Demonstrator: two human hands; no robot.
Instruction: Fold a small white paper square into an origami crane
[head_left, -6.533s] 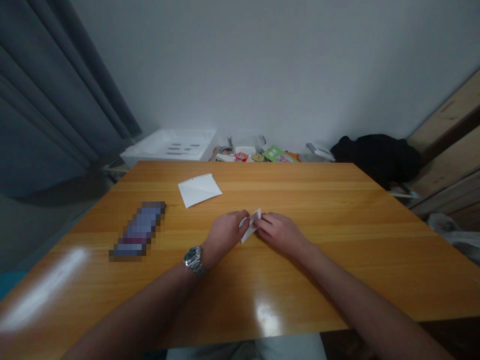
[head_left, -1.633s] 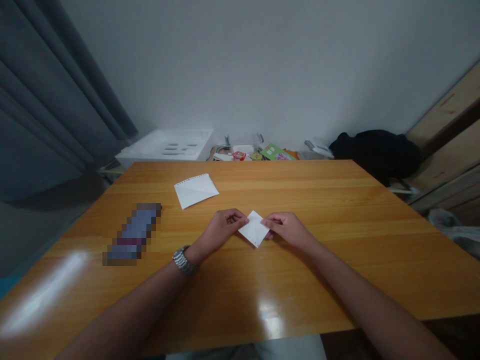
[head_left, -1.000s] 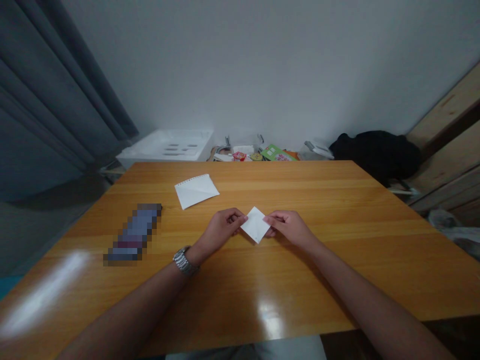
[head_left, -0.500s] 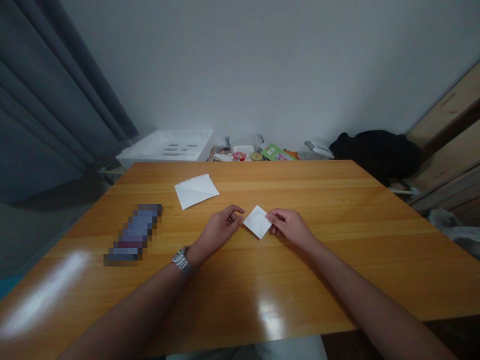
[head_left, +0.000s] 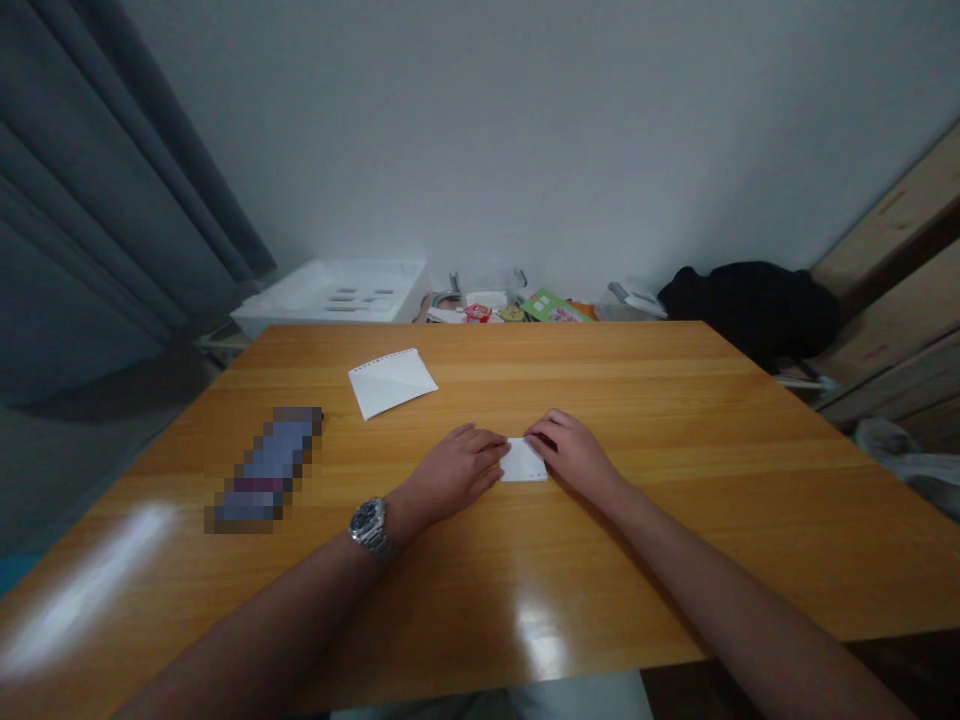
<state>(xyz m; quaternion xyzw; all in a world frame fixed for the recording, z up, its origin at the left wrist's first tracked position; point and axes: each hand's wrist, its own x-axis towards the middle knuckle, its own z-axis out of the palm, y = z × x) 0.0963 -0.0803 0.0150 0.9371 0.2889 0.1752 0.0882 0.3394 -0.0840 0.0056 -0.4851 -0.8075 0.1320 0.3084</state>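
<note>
A small folded piece of white paper (head_left: 523, 463) lies squarely in front of me on the wooden table (head_left: 420, 600), with small marks along its near edge. My left hand (head_left: 457, 467), a metal watch on its wrist, has its fingers closed at the paper's left edge. At the upper right corner, my right hand (head_left: 571, 450) pinches the paper between thumb and fingers. Parts of the paper's left and right sides are hidden under the fingertips.
A larger sheet of white paper (head_left: 393, 384) with a perforated edge lies beyond my left hand. A pixelated dark flat object (head_left: 270, 468) is at the left. Behind the table stand a white tray (head_left: 330, 290), a green booklet (head_left: 555, 307) and a black bag (head_left: 754, 305).
The folded paper has turned from a diamond position to lie squarely. My left hand has moved right onto its edge; my right hand has shifted slightly up and left along it.
</note>
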